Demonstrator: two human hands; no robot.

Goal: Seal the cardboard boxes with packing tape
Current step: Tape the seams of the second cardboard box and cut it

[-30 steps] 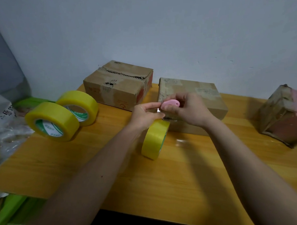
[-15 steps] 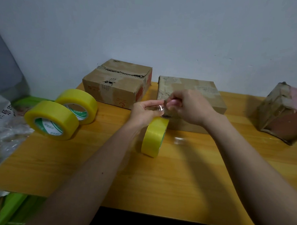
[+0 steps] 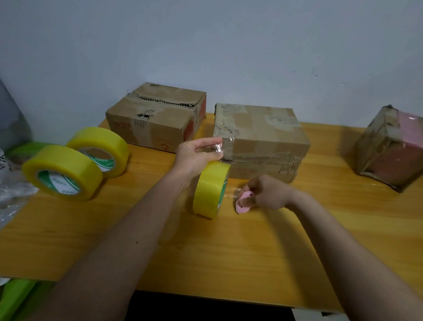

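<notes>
From the head view, your left hand pinches a clear tape strip pulled up from the yellow tape roll standing on edge just before the middle cardboard box. Your right hand, right of that roll, curls around a pink cutter on the table.

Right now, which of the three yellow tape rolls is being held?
The thin roll standing on edge mid-table, held by the left hand; the two thicker rolls sit untouched at left.
</notes>
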